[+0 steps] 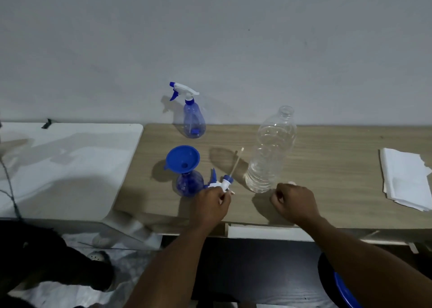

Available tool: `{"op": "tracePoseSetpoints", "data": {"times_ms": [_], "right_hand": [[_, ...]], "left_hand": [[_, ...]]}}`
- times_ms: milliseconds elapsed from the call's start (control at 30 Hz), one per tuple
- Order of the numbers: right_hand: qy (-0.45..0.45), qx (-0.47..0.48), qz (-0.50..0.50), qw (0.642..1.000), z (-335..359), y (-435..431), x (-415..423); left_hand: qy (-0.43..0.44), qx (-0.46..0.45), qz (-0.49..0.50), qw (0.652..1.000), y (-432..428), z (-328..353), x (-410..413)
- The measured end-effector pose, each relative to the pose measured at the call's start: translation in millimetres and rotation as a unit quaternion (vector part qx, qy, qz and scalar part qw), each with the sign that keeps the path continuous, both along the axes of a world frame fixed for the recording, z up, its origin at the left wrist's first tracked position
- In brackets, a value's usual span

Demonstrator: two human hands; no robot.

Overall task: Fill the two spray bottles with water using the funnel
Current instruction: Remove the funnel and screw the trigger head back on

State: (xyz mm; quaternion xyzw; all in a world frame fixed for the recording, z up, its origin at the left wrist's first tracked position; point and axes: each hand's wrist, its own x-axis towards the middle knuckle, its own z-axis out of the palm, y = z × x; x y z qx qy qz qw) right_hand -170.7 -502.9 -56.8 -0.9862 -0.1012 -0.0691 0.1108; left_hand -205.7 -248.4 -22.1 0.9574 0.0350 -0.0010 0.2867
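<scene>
Near bottle opened and funnelled; pouring not yet begun, by the look of it.

Left hand [214,202] pinches the removed sprayer [223,182] just beside the near bottle [189,182], which carries the blue funnel [183,159]. Right hand [295,202] is curled closed, perhaps around a cap, beside the uncapped water bottle [272,149], roughly a third full. The far bottle [194,120], by the wall, is capped and looks empty.

Premises appear to be a plain domestic room, not a lab or workshop. Evidence: a bare painted wall [233,39]; a wood-grain tabletop [327,167] set against it; a white surface [70,163] adjoining it on the left; a stack of white paper napkins [404,179]; a blue stool seat [343,291]; sandals [100,258] on the floor below.
</scene>
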Motion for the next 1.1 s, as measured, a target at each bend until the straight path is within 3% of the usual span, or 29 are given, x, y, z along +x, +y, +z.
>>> {"op": "tracePoseSetpoints", "data": {"times_ms": [200, 333, 467, 567, 767, 1100], "right_hand": [[-0.09, 0.13, 0.114, 0.981, 26.9, 106.5, -7.9], [-0.093, 0.2, 0.162, 0.962, 92.4, 184.2, 22.2], [0.077, 0.049, 0.189, 0.978, 132.7, 229.6, 54.2], [0.181, -0.042, 0.189, 0.964, 140.3, 242.9, 68.3], [0.176, -0.045, 0.174, 0.968, 145.1, 244.0, 71.9], [0.21, -0.07, 0.169, 0.96, 162.3, 246.4, 79.3]], "left_hand": [[-0.062, 0.094, 0.119, 0.987, 72.6, -10.3, -15.1], [-0.006, -0.008, 0.155, 0.988, 101.2, -9.6, -2.6], [0.028, -0.118, 0.11, 0.986, 111.0, -4.8, 16.4], [0.07, -0.137, 0.067, 0.986, 117.4, -9.1, 28.7], [0.096, -0.179, 0.038, 0.978, 123.8, -18.8, 33.8], [0.12, -0.172, 0.024, 0.978, 131.4, -21.5, 42.0]]}}
